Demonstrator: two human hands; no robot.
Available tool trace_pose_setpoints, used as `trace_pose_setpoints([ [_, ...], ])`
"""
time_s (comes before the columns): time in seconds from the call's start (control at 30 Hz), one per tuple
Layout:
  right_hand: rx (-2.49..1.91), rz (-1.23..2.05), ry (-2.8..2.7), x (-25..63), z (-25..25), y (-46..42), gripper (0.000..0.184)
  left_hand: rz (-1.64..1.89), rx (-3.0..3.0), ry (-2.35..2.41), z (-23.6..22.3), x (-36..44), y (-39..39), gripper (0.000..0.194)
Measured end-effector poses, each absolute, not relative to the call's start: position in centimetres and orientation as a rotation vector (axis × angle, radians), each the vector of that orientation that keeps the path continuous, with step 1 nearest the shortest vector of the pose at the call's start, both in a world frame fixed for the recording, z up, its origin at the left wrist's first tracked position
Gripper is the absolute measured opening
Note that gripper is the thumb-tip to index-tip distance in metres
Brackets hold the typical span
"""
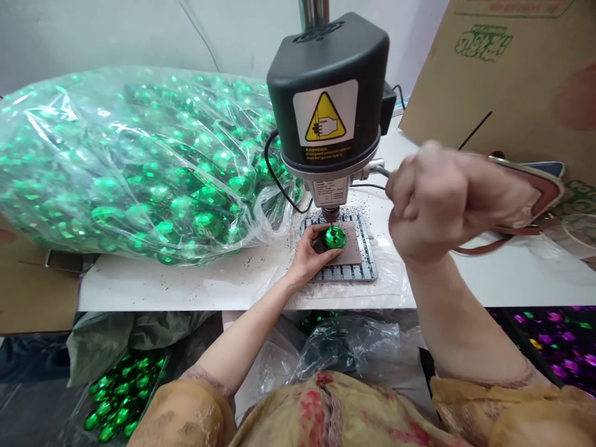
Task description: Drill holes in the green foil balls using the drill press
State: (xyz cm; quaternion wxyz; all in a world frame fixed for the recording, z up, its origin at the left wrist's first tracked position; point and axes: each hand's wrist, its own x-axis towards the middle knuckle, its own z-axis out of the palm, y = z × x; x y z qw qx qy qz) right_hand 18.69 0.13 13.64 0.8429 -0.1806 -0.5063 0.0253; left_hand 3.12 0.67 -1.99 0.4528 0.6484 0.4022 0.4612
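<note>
A green, shiny faceted bauble (335, 237) lies on a brown square pad (354, 251) on the slotted metal base (370, 267) of a bench drill press (326, 93). My left hand (310, 251) pinches the bauble between thumb and fingers, under the chuck (331, 214). The drill bit appears to reach down to the bauble's top, though its tip is hard to make out. To the right of the press, my right hand (431, 198) is raised in a fist around the end of the press lever (379, 169); the grip itself is hidden in my fingers.
At left on the white table (186, 285) rests a big clear bag (139, 167) of green baubles. A cardboard box (503, 87) and a brown-strapped bag (549, 186) stand at right. Below the table edge are more green baubles (121, 397) and purple ones (559, 347). Dark shavings surround the base.
</note>
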Motion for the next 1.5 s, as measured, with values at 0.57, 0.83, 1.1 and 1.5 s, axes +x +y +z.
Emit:
trace_pose_setpoints([
  [0.57,-0.531,0.217,-1.071,18.9,17.3,0.3,0.042,0.633,3.196,0.495,-4.3,-5.4,-13.0,0.027],
  [0.83,-0.497,0.208,-1.054,18.5,17.4,0.3,0.044,0.535,3.026,1.629,4.5,-3.4,1.8,0.036],
  [1.1,-0.551,0.223,-1.069,18.8,17.3,0.1,0.049,-0.252,2.819,2.218,7.9,-2.3,7.7,0.038],
  [1.5,-0.501,0.224,-1.101,19.0,17.1,0.3,0.047,-0.129,2.87,1.868,10.2,-3.9,8.2,0.033],
])
